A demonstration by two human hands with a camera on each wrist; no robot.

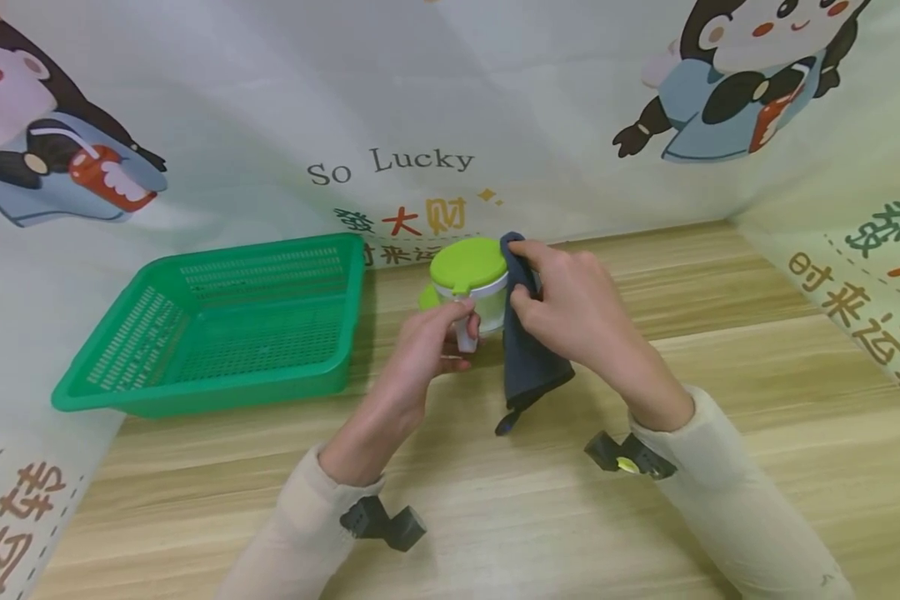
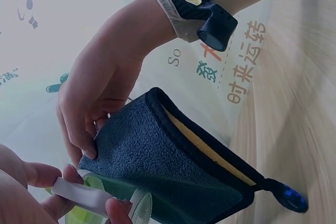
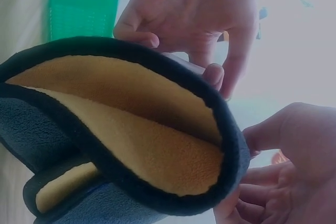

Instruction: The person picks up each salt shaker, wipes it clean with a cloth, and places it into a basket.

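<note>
A clear jar (image 1: 491, 315) with a bright green lid (image 1: 468, 265) and a white handle (image 2: 86, 196) stands near the back wall. My left hand (image 1: 429, 335) grips that handle, thumb on top. On the jar's right side, my right hand (image 1: 576, 302) pinches a dark blue cloth (image 1: 531, 362) by its upper part and holds it against the jar. The cloth hangs folded, its tan underside (image 3: 152, 148) showing in the right wrist view and a hanging loop (image 2: 287, 196) at its lower corner. Cloth and fingers hide part of the jar.
A green plastic basket (image 1: 270, 377) with slotted sides is to the left of the jar. A printed cloth backdrop (image 1: 495, 100) rises behind the wood-grain table (image 1: 480, 508) and along its sides. Another green part (image 1: 427, 297) shows behind the jar's left side.
</note>
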